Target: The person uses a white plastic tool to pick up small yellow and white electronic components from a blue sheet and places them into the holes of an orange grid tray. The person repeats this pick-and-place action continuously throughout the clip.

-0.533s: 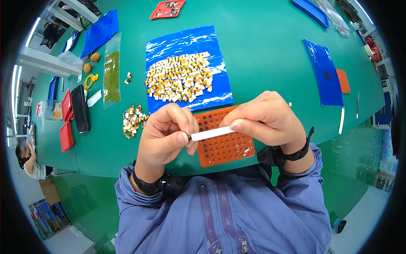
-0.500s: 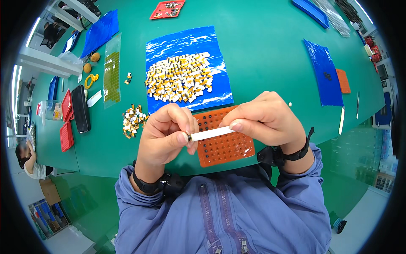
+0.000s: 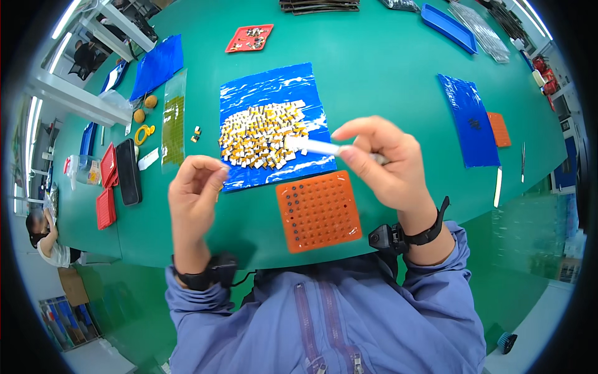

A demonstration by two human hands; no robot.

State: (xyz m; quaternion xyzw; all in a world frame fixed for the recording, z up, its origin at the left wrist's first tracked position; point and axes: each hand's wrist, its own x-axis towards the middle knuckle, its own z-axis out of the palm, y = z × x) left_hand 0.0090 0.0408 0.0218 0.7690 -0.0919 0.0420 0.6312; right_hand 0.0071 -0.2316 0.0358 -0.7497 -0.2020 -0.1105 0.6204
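My right hand (image 3: 392,165) pinches a white strip (image 3: 314,146) between thumb and forefinger, its far end blurred over the pile of small white-and-yellow parts (image 3: 265,134). That pile lies on a blue plastic sheet (image 3: 268,81). My left hand (image 3: 196,196) is raised left of the sheet's near corner, thumb and forefinger together; whether anything tiny is between them cannot be seen. Between the hands and nearer to me lies an orange tray (image 3: 321,215) with rows of holes, several at its left filled with small dark pieces.
Left of the sheet are a green gridded strip (image 3: 174,131), yellow scissors (image 3: 144,133), a black case (image 3: 128,171) and red trays (image 3: 106,209). A red tray of small parts (image 3: 249,38) sits farther off. At right lie another blue sheet (image 3: 467,121) and tweezers (image 3: 523,162).
My hands have drawn apart from over the orange tray. The left went left, letting go of the strip's end; the right moved up and right with the strip. The view has shifted slightly.
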